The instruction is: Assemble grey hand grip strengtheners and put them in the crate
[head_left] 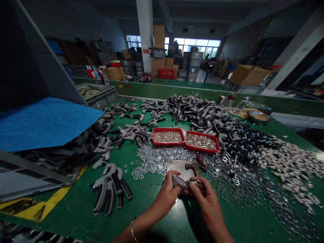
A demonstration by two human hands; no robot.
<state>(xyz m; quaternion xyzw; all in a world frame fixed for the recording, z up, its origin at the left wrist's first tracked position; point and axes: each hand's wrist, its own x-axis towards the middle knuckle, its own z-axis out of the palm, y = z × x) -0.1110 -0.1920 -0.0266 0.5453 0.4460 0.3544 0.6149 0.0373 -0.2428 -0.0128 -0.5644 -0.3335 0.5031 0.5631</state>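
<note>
Closed around a grey handle part [178, 180] is my left hand [165, 194], just in front of a metal plate [177, 166]. My right hand [209, 202] pinches a small metal spring [193, 182] at the right end of that part. A hammer [193, 167] lies on the plate, close beyond my right hand. Behind the plate, two red trays [168, 144] [201, 149] hold small metal pieces. Loose rings [149, 158] lie around the plate. Several assembled grey and black handles [110, 189] are stacked left of my left hand.
Grey handle parts [197, 111] are heaped at the back of the green table [146, 209]. Black parts [240, 145] and metal cylinders [291, 162] spread out on the right. A grey crate [37, 182] and blue sheet [50, 121] stand at left.
</note>
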